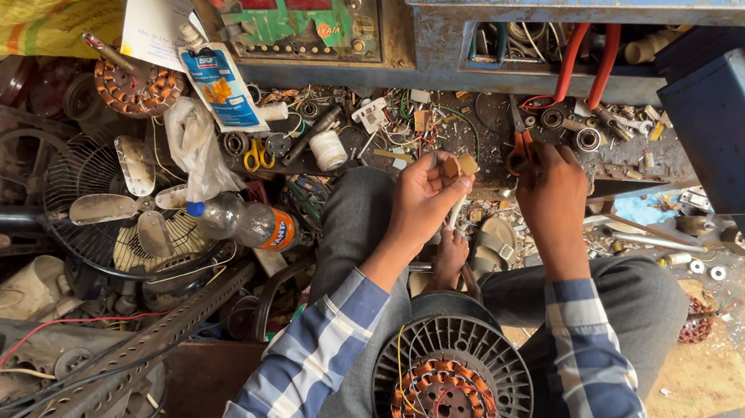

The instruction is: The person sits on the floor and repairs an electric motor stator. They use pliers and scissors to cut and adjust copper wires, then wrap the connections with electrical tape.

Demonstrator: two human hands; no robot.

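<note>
Small tan pieces are pinched in the left hand above the motor; orange-handled scissors are gripped by the right hand, kept ready.

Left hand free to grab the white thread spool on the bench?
Probably not as is: the left hand already pinches a small tan piece. The white thread spool lies close to its left, nothing between them.

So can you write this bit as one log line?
left hand: holds small tan pieces | right hand: on orange-handled scissors | lap: fan motor
</note>
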